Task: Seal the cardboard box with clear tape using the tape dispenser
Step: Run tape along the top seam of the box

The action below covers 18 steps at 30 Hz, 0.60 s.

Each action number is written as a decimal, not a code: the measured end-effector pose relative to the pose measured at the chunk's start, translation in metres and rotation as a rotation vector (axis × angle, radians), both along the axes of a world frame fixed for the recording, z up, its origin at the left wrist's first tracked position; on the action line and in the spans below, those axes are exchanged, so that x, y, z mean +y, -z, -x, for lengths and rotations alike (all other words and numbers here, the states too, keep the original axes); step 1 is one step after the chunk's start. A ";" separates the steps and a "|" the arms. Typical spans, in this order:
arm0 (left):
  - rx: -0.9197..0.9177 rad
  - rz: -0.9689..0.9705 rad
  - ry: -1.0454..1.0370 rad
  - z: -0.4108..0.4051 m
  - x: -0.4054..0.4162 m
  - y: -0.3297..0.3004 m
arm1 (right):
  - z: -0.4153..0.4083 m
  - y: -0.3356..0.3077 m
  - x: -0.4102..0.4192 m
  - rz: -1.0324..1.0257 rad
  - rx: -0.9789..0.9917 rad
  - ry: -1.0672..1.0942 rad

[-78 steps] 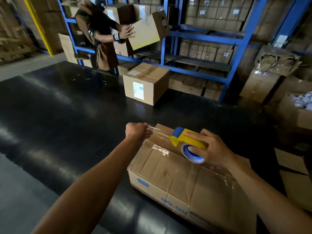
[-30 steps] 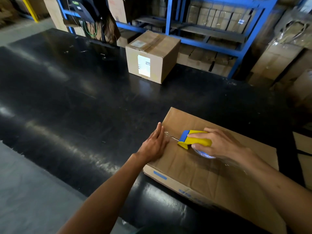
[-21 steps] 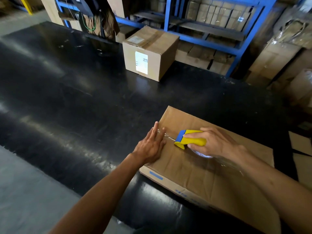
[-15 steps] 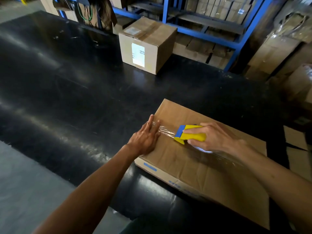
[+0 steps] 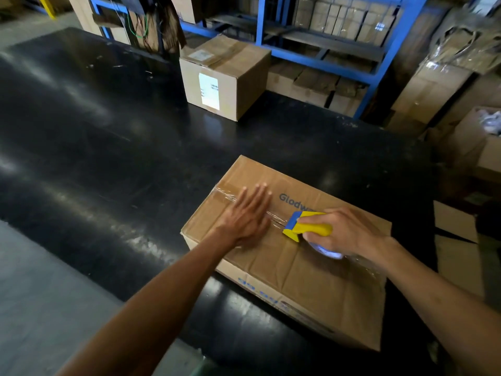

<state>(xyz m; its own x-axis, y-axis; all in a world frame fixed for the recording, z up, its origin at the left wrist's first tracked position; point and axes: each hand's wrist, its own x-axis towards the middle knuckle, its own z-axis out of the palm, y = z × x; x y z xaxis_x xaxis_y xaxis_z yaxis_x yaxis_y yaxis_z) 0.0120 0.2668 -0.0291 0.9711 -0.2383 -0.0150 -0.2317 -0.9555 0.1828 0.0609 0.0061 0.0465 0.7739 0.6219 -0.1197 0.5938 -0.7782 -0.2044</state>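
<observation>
Palm down and fingers spread, the left hand [image 5: 249, 217] lies flat on the top of the cardboard box [image 5: 311, 270], grasping nothing; it appears to press the clear tape [image 5: 226, 192] onto the cardboard so that the strip sticks and the box does not slide. That strip runs from the box's far left edge, under the hand, and out to the tape dispenser [image 5: 307, 226] just to the right. Stretched film shows between the left fingertips and the dispenser's blue front edge, so the tape is likely held taut for laying or cutting. The right hand [image 5: 344, 233] is clenched around the yellow dispenser body, holding it low against the box top near the middle, with the tape roll mostly hidden beneath the palm. More crinkled film lies on the box's right portion, beyond the right wrist. The box itself sits on the near side of the black table [image 5: 108, 137], at an angle to the table's edge.

By count: two hands, one dispenser, one box being sealed. One labelled carton [image 5: 225, 77] stands well apart at the table's far side, already taped. Behind it, blue shelving [image 5: 320, 62] holds many more cartons, too stacked to count.
</observation>
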 end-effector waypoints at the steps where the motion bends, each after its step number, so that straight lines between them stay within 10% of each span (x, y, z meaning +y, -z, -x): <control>1: 0.009 0.055 0.049 0.000 -0.018 0.005 | 0.001 0.000 0.000 -0.011 -0.015 0.001; 18: 0.086 -0.069 0.167 0.010 -0.038 0.012 | 0.003 -0.001 -0.049 0.017 0.013 -0.072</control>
